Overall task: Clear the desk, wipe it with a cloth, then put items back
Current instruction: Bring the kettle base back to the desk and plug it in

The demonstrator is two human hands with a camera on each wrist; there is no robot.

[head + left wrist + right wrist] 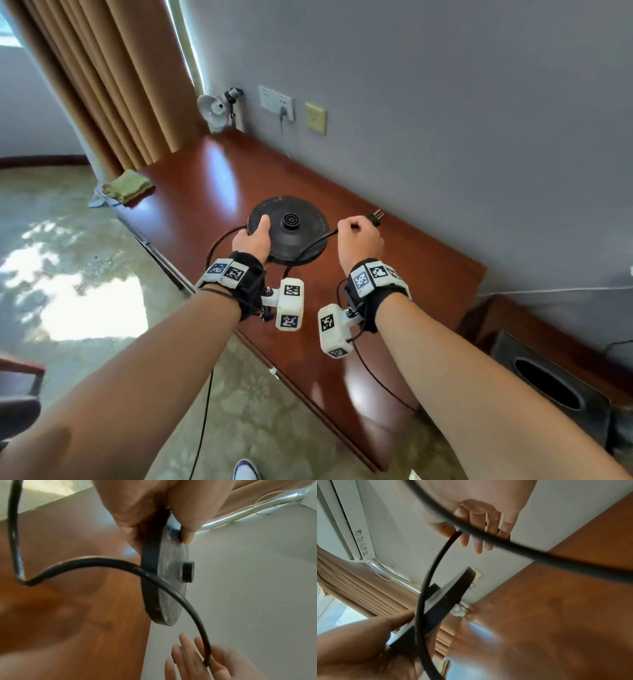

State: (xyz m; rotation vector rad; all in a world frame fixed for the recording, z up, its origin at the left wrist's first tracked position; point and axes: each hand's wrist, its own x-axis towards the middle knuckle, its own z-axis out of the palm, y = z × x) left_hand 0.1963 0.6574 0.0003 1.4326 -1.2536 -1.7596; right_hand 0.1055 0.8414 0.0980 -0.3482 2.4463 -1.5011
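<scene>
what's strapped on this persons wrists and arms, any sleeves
No sleeves: both forearms are bare. Each wrist wears a black strap topped with a white band of black-and-white square marker tags, and a white boxy camera module with more tags hangs under the left hand and right hand. Thin black cables run from both modules.

A: Your kettle base (301,236) and its cord (96,561) are black; the worktop (394,274) is glossy reddish-brown.

B: And the cloth (128,186) you've got at the corner is yellow-green; the curtain (113,78) tan; the wall (445,102) grey.
</scene>
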